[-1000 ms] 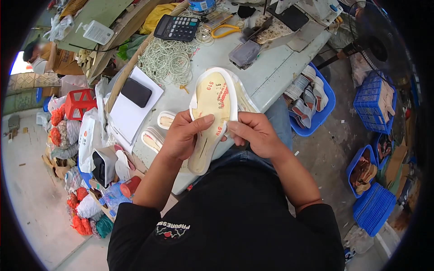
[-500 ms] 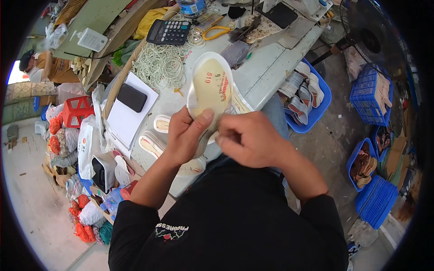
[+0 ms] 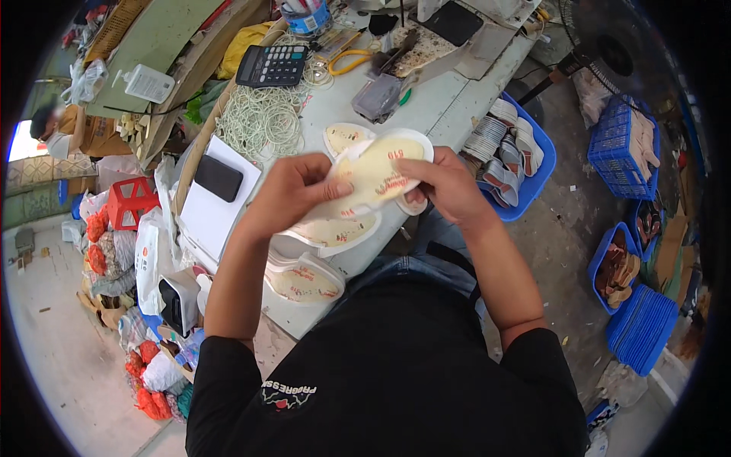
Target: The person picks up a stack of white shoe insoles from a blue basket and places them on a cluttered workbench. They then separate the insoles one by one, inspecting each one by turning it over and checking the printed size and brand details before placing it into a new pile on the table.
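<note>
Since the earlier frames, the cream-yellow foam shoe insole with a white rim [image 3: 377,174] has swung from standing nearly upright to lying almost crosswise between the hands, and both hands have shifted toward its two ends. The left hand [image 3: 293,194] comes in from the lower left with the wrist bent, its fingers [image 3: 335,188] curled over the near end of the insole and the thumb under it, closed in a grip. The right hand [image 3: 449,186] reaches from the right, forearm slanting up from the lower edge, fingers pinched shut on the far rounded end just beside the red print. The insole is held in the air above the pale grey worktable [image 3: 449,107], apart from its surface.

Directly beneath the left fingers lies a stack of similar cream insoles [image 3: 335,232], and lower, nearer the body, another pale insole pair [image 3: 304,282] rests at the table edge. One more insole [image 3: 344,137] lies flat just beyond the fingertips. Farther out from the left fingers are a heap of white elastic loops [image 3: 263,122], a black phone [image 3: 218,177] on a white pad of paper [image 3: 213,217], and a black calculator [image 3: 272,65]. Beyond the right fingers sit a grey plastic case [image 3: 377,97] and yellow-handled scissors [image 3: 346,62]. To the right of the right hand, on the floor, a blue plastic crate [image 3: 533,183] holds stacked soles. Nothing stands between the hands and the insole.
</note>
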{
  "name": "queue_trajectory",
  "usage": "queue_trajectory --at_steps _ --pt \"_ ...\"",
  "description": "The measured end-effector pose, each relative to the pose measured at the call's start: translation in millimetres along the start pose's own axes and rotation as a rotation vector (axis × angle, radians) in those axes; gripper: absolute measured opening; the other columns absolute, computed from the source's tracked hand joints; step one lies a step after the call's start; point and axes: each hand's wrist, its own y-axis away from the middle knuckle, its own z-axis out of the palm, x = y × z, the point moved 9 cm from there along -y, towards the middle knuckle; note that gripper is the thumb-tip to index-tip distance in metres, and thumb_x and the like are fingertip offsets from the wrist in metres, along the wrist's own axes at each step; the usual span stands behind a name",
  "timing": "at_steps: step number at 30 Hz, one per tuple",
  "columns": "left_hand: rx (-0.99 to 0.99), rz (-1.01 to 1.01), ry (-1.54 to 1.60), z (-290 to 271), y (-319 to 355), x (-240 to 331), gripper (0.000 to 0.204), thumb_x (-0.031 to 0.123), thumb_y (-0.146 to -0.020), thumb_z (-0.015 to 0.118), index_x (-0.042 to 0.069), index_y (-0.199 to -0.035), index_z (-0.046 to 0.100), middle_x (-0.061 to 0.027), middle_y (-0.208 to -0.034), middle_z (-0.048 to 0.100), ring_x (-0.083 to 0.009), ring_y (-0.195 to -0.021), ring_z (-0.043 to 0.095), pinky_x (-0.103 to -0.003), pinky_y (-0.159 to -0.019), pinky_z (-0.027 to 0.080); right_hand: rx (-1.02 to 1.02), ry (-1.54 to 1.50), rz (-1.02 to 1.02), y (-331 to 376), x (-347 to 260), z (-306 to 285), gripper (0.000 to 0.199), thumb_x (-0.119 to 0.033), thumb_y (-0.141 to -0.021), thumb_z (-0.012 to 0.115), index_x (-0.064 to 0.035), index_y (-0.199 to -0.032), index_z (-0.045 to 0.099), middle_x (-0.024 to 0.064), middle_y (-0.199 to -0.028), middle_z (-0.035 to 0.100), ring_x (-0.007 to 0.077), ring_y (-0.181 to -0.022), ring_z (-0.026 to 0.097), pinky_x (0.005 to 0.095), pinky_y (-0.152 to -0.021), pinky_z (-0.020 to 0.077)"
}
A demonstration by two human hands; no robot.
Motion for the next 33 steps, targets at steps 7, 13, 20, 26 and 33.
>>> queue_trajectory --at_steps 7,13,20,26,33 --pt "0.06 0.299 0.027 -35 -62 46 0.021 0.021 -0.1 0.073 0.003 -0.101 0.064 0.0052 -0.083 0.061 -0.0011 -0.077 0.051 -0.02 -0.066 0.04 0.142 -0.054 -0.23 -20 -23 -15 0.024 -0.024 -0.098 0.071 -0.001 -0.103 0.075 0.0039 -0.082 0.073 0.007 -0.061 0.061 0.0225 -0.057 0.0455" --pt "-0.182 0.228 0.027 -64 -107 47 0.024 0.024 -0.095 0.077 0.006 -0.102 0.063 0.0057 -0.091 0.063 -0.0032 -0.083 0.056 -0.021 -0.075 0.044 0.309 0.063 -0.405 -29 -52 -4 0.02 -0.019 -0.095 0.076 -0.0002 -0.097 0.072 0.0035 -0.086 0.072 0.0047 -0.069 0.06 0.0213 -0.061 0.045" --pt "-0.066 0.19 0.097 -94 -97 29 0.022 0.022 -0.094 0.079 0.004 -0.102 0.069 0.0058 -0.087 0.065 -0.0019 -0.077 0.054 -0.02 -0.068 0.042 0.504 0.26 -0.566 -52 -58 -2 0.036 -0.022 -0.084 0.088 -0.0067 -0.083 0.055 -0.0044 -0.076 0.056 0.0028 -0.067 0.047 0.0229 -0.056 0.0405" --pt "0.114 0.152 0.285 -92 -74 -4 0.019 0.018 -0.096 0.076 0.001 -0.105 0.071 0.0032 -0.086 0.069 -0.0026 -0.075 0.056 -0.021 -0.068 0.043 0.639 0.288 -0.628 -57 -59 -3 0.049 -0.025 -0.076 0.091 -0.0083 -0.074 0.045 -0.0044 -0.069 0.048 0.007 -0.061 0.041 0.0277 -0.052 0.0388" --pt "0.189 0.123 0.484 -52 -43 -9 0.017 0.016 -0.099 0.071 0.0 -0.107 0.071 -0.0014 -0.093 0.074 -0.0066 -0.078 0.064 -0.023 -0.073 0.049 0.662 0.292 -0.615 -59 -60 -5 0.051 -0.027 -0.075 0.091 -0.0075 -0.07 0.045 -0.0037 -0.064 0.048 0.0079 -0.06 0.041 0.0287 -0.052 0.0399"
